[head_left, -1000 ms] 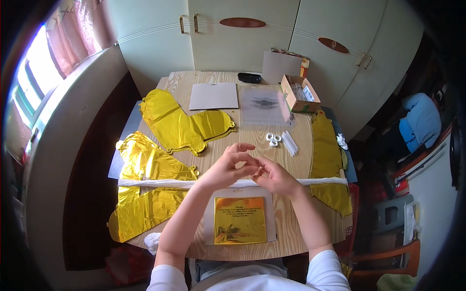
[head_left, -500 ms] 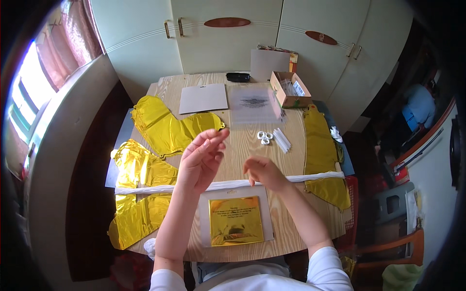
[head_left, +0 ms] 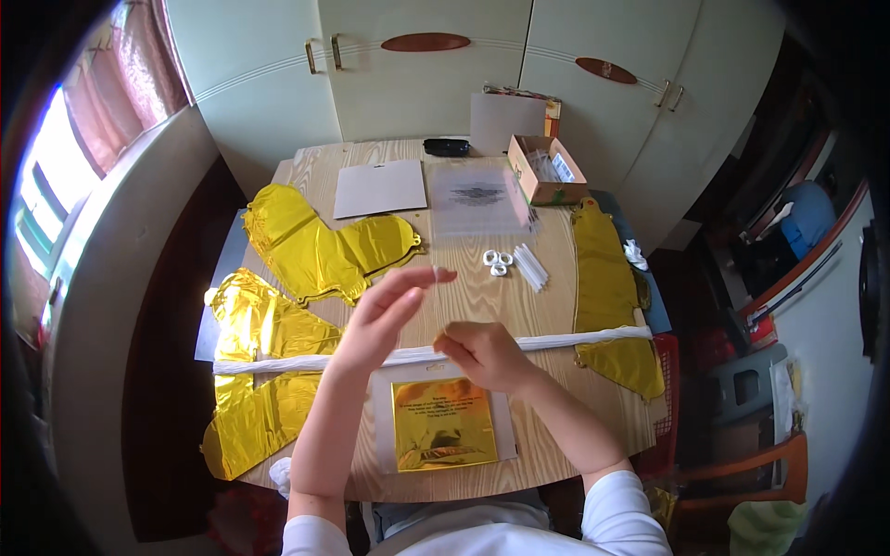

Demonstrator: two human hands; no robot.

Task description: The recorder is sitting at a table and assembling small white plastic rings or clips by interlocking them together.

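Since half a second ago, left hand (head_left: 387, 310) has dropped lower over the bench (head_left: 482, 283), fingers (head_left: 428, 275) released and spread, apparently pinching a small white bit at the tips. Right hand (head_left: 484, 353): clenched on the long white rolled strip (head_left: 593, 337), which lies across the bench from left to right. Adjacent: gold foil balloons (head_left: 315, 250), gold packet (head_left: 442, 435), white tape rolls (head_left: 497, 261), cardboard box (head_left: 547, 171).
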